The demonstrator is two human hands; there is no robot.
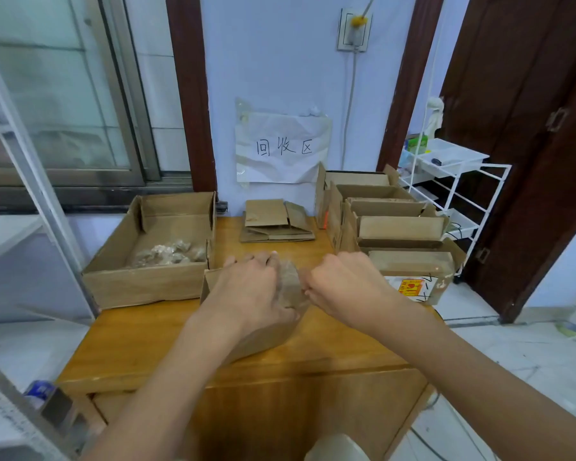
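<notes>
Left hand (pixel 250 287) grips tilted box (pixel 263 341), long axis left-right; right hand (pixel 343 287) pinches tape (pixel 291 277)

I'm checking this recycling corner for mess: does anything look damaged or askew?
The paper sign on the wall is crumpled, with ragged tape along its top edge. The flattened cardboard stack below it lies unevenly, with flaps sticking up. Nothing looks spilled.

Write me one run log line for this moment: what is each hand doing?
left hand: grips small cardboard box on table | right hand: pinches tape at box top | tape: not yet off
</notes>
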